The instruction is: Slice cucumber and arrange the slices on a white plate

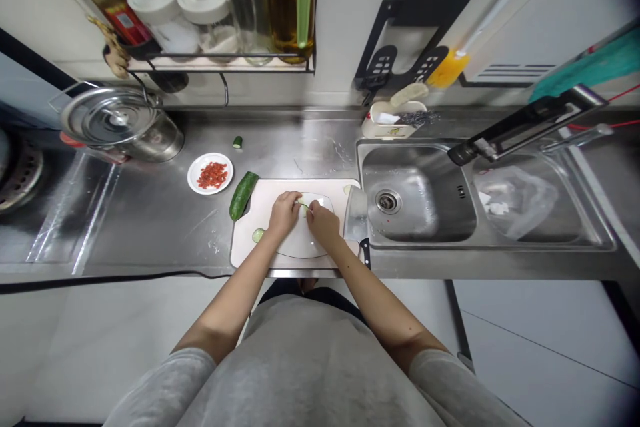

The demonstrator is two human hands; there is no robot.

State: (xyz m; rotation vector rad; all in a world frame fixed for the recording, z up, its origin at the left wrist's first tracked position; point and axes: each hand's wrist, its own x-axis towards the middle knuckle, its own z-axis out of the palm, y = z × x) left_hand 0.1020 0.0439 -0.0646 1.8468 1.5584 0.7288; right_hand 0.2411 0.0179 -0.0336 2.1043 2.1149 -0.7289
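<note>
A light cutting board (243,250) lies on the steel counter, with a pale, shiny plate with a thin dark rim (303,250) on it. Over the plate, my left hand (284,213) and my right hand (324,223) meet with bent, pinching fingers. Between the fingertips shows a thin green cucumber slice (304,206), partly hidden. Left of my left hand lie a cut cucumber end (258,235) and a large cucumber (243,195) overlapping the board's corner. To the right of my right hand, a wide-bladed knife (357,215) rests along the board's edge, its black handle toward me.
A white plate (191,177) of small red pieces and a cucumber stub (237,142) sit behind left. A lidded steel pot (159,137) stands farther left. The double sink (423,243) is right, a plastic bag (530,197) in its far basin. A bottle rack (225,65) hangs above.
</note>
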